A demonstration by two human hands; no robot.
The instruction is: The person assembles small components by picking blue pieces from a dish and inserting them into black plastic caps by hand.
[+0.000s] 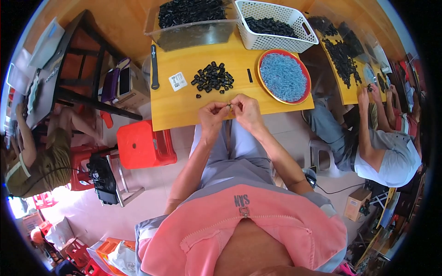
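While hands [212, 117] [248, 112] pinch a small piece [229, 106] between them (mostly hidden), black parts [212, 79] just beyond

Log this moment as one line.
Left fingers: pinching small piece | right fingers: same piece | black parts: heaped on yellow table | red bowl: bluish pieces
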